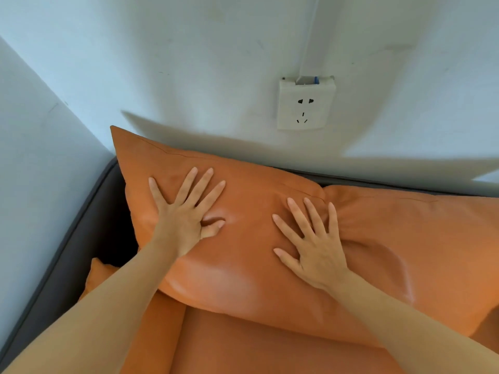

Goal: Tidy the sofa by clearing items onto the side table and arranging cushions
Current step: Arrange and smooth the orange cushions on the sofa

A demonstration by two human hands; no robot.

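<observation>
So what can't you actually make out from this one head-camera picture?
- Side table: nowhere in the head view, so nothing cleared onto it can be checked.
- Second orange cushion: cut off by the right edge.
- Sofa seat: front lost below the bottom edge, partly behind both forearms.
- Gap beside the grey sofa arm: too dark to see into.
- Cushion surface beneath the left hand and right hand: covered.

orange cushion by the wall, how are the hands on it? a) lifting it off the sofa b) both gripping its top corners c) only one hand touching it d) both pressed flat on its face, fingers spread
d: the left hand and right hand both lie palm-down with fingers spread on the face of the orange cushion, which leans against the wall.
</observation>
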